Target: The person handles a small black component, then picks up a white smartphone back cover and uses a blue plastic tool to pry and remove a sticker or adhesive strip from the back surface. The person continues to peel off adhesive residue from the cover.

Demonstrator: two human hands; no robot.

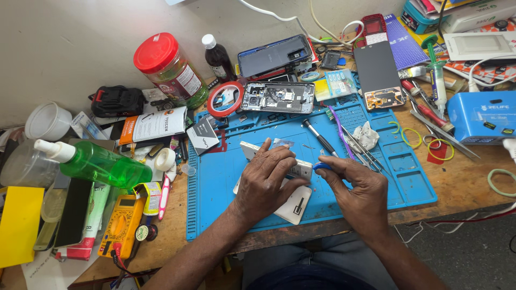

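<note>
My left hand (pixel 266 180) presses down on a white phone part (pixel 301 171) lying on the blue work mat (pixel 226 177). A white card-like piece (pixel 294 208) lies under it. My right hand (pixel 359 189) pinches a small blue tool (pixel 321 167) whose tip meets the right end of the white part. An opened phone with its circuit board showing (pixel 277 98) lies at the mat's far edge. A dark phone screen (pixel 378 72) rests to its right.
Tweezers, a purple brush (pixel 339 131) and a screwdriver (pixel 319 137) lie on the mat to the right. A green spray bottle (pixel 99 164), yellow multimeter (pixel 122 224) and red-lidded jar (pixel 169 67) crowd the left. A blue box (pixel 481 115) stands at right.
</note>
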